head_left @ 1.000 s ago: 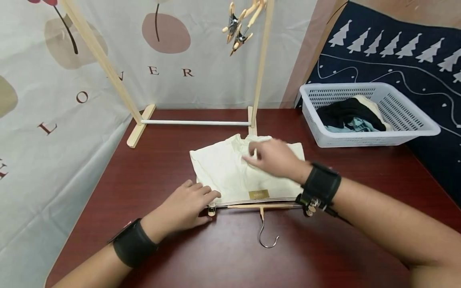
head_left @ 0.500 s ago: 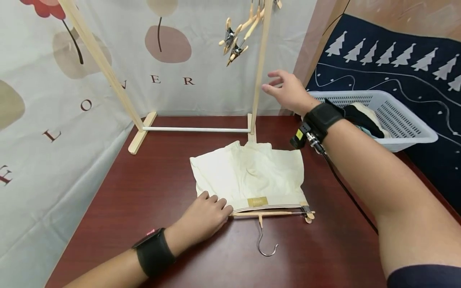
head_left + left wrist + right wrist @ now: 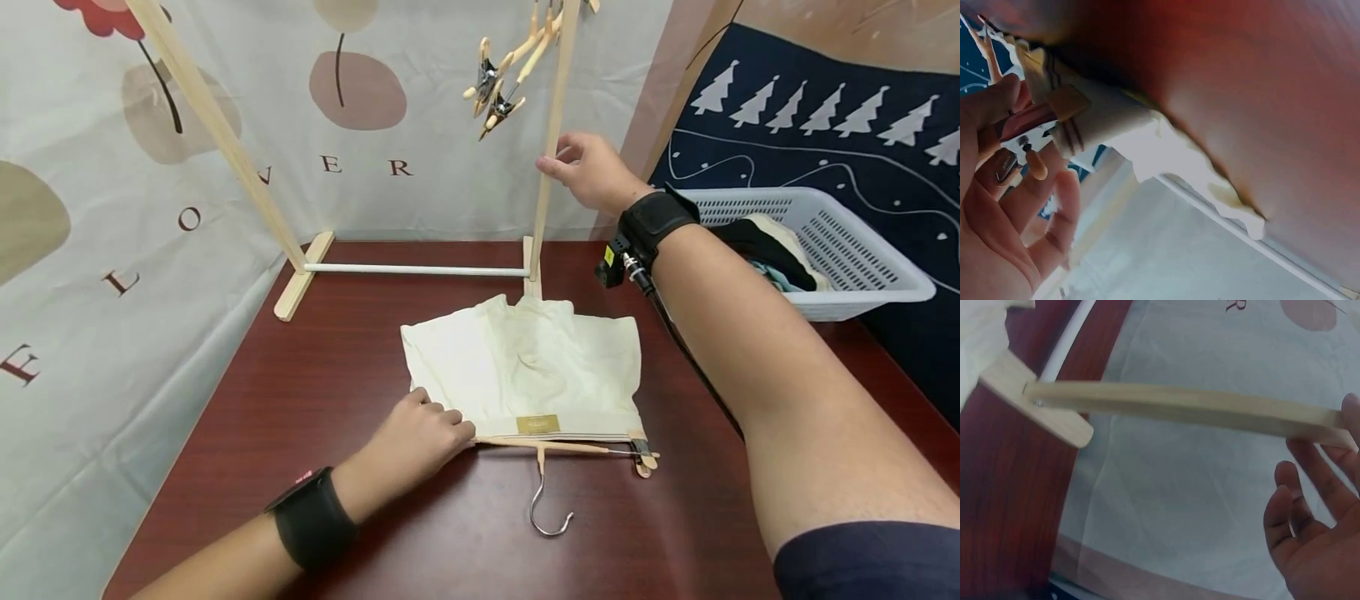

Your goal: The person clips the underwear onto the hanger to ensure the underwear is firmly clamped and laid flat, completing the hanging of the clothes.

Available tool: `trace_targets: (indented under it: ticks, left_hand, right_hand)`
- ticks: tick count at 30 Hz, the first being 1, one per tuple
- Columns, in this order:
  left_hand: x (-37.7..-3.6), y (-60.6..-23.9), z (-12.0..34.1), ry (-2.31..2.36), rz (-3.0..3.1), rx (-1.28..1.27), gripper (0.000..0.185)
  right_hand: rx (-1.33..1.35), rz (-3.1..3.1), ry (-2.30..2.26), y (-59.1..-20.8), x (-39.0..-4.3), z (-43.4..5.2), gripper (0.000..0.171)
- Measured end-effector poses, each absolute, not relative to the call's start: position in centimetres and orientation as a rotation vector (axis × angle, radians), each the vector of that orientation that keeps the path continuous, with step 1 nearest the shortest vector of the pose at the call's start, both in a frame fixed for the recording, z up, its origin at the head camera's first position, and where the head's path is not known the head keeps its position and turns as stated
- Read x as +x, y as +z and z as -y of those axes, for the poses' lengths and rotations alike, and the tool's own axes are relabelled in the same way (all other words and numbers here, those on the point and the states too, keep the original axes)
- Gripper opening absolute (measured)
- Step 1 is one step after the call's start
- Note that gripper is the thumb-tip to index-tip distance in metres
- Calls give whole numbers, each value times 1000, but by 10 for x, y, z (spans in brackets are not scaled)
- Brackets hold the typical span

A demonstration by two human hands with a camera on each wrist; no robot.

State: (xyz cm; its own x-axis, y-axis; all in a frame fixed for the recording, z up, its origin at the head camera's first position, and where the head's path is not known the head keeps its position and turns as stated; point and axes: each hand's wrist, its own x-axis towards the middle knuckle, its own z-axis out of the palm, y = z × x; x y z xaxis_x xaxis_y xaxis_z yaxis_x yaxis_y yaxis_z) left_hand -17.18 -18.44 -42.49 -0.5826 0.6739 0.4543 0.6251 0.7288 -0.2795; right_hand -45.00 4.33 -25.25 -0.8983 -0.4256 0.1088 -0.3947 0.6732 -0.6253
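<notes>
A cream garment (image 3: 573, 367) with a gold label on its waistband lies on the table, its waistband toward me. Along that edge runs a wooden clip hanger (image 3: 573, 447) with a metal hook. My left hand (image 3: 405, 442) grips the hanger's left end; in the left wrist view, thumb and fingers pinch its clip (image 3: 1025, 134), which bites the waistband. The right clip (image 3: 642, 458) is also on the waistband. Farther back, my right hand (image 3: 596, 173) holds the right post (image 3: 550, 196) of a wooden rack; the right wrist view shows thumb and fingertips on the post (image 3: 1179, 406).
Several empty clip hangers (image 3: 498, 92) hang high by the right post. A white rod (image 3: 420, 269) joins the rack's feet low down. At the right, partly behind my forearm, stands a white basket (image 3: 862, 250) with dark, cream and blue cloths inside.
My right hand has left the garment, risen to the back and taken hold of the rack's post. My left hand has shifted slightly right and closed on the hanger's left end.
</notes>
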Motion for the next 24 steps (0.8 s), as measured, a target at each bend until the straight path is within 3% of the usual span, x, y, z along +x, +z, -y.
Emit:
trace_targets:
  ticks: [7, 13, 17, 21, 24]
  left_hand:
    - [-182, -400, 211, -82, 2406, -1013, 28]
    - [-190, -371, 251, -282, 2372, -955, 5]
    - [-196, -351, 288, -368, 2454, -746, 13]
    - [-201, -331, 324, -366, 2610, -468, 10]
    - [-208, -312, 344, -319, 2720, -305, 21]
  right_hand:
    - [-802, -2850, -1050, -257, -453, -40, 45]
    - [-812, -2845, -1044, -257, -454, -41, 43]
    - [-827, -2858, -1027, -255, -455, -44, 39]
    - [-831, -2866, -1032, -256, -456, -46, 37]
    - [-814, -2871, -1034, -256, -456, -47, 37]
